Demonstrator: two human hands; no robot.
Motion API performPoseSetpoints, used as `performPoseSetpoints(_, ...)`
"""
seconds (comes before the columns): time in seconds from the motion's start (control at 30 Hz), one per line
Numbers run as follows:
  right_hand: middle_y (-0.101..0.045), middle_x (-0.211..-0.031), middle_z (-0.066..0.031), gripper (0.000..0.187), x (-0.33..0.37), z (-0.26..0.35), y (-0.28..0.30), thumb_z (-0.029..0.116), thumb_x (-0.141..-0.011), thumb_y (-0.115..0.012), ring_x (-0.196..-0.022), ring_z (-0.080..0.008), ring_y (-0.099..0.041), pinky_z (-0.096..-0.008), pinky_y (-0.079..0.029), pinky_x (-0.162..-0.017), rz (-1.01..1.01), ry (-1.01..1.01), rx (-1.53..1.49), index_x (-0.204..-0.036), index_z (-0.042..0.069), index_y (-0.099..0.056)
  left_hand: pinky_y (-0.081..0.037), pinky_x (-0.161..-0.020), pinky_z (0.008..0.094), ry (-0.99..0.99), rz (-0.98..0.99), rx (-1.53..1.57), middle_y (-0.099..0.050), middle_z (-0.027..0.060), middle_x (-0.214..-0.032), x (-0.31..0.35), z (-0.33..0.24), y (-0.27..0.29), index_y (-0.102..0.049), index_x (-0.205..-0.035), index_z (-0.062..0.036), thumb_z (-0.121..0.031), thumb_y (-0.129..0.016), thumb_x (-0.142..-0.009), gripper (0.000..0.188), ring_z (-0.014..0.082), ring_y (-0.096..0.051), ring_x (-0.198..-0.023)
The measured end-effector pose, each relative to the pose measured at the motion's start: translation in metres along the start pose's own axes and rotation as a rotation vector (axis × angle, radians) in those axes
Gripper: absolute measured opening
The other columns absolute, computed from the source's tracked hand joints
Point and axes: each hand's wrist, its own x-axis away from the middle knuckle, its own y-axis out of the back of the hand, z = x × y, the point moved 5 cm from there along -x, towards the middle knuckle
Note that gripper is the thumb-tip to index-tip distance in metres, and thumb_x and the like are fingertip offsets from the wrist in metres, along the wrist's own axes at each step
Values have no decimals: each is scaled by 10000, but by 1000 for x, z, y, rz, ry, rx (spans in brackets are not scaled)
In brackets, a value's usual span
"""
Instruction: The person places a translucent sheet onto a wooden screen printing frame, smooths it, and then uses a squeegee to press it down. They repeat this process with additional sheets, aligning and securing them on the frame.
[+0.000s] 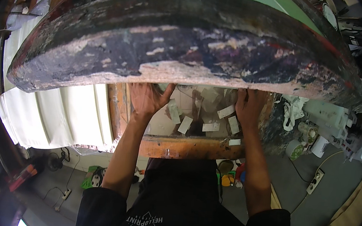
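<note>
Overhanging both hands: one stained frame (188, 47), its near edge hiding fingertips. Left hand (145, 99): thumb spread, any hold cannot be told. Right hand (248, 112): fingers close together, hold likewise unclear. Between them: shiny tabletop (157, 127) bearing scattered pale strips (211, 127).

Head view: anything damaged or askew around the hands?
Yes. The raised frame's near bar looks worn: its dark coating is patchy, with pale areas showing along the lower edge. Below, pale strips lie at mixed angles on the glossy panel, looking haphazard, though possibly deliberate.
</note>
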Motion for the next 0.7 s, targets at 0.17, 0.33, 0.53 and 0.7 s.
performPoseSetpoints(0.17,-532,-1187,-258,326,9,-15,-10,211,-943,-680,-1134,-455,-507,-587,-386,-964,-32,38,37,-1215,33,-666,-148,-1228,656,-49,-57,6,-631,284,-1189,0,2,-6,-533,-1351,63,-717,-643,-862,927,464,-497,-1330)
performPoseSetpoints(0.33,-534,-1190,-260,312,9,-15,-11,225,-945,-683,-1158,-460,-507,-593,-383,-977,-25,27,22,-1183,24,-679,-361,-1035,578,-88,-135,-84,-685,216,-1175,0,2,-6,-630,-1300,-55,-676,-670,-852,767,410,-620,-1141)
performPoseSetpoints(0.53,-527,-1186,-268,291,3,-7,-7,241,-950,-672,-1137,-460,-505,-589,-385,-969,-26,23,10,-1122,7,-691,-128,-1242,637,-126,-190,-82,-607,296,-1305,3,6,-12,-484,-1431,42,-716,-633,-871,954,468,-464,-1376)
performPoseSetpoints(0.7,-522,-1183,-271,300,10,-17,-13,249,-947,-676,-1139,-462,-498,-583,-390,-953,73,-45,66,-1126,8,-687,-153,-1233,625,-246,-314,-152,-607,288,-1311,8,2,-8,-555,-1371,10,-710,-631,-874,878,464,-473,-1360)
